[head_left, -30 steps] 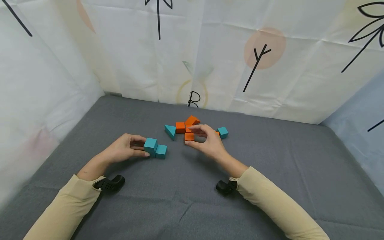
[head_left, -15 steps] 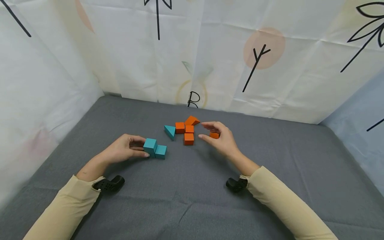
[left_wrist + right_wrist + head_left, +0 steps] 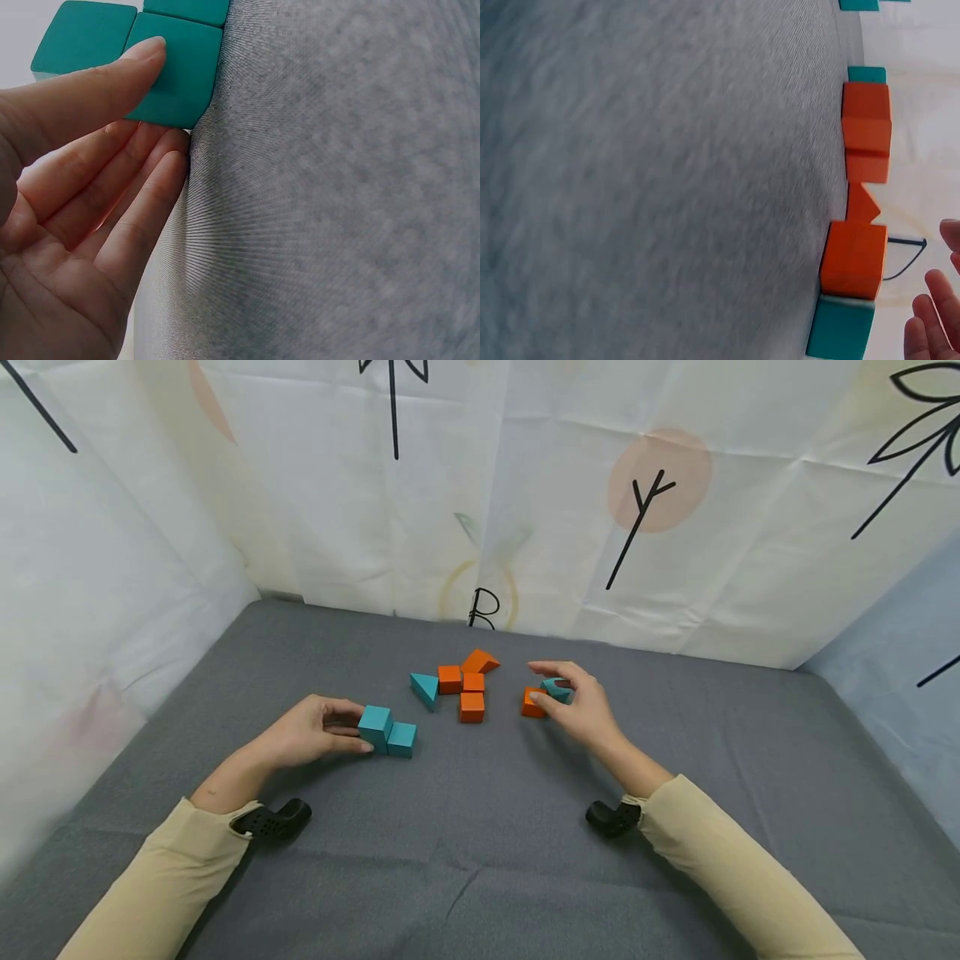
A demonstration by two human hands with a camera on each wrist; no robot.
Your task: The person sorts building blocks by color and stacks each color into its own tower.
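My left hand pinches the lower cube of a two-high teal stack. The thumb lies on its front face and the fingers reach to its side. On top sits another teal cube, and a third teal cube stands against the stack's right side. My right hand hovers with parted, bent fingers over an orange cube and the teal block beside it. Right wrist view: these two blocks touch, and the fingers appear apart from them.
Between the hands lies a cluster on the grey cloth: a teal triangular block, an orange triangular block and three orange cubes. A printed white curtain hangs behind the table.
My right hand has moved right, away from the orange cluster, to above the separate orange and teal blocks. My left hand stays at the teal stack.
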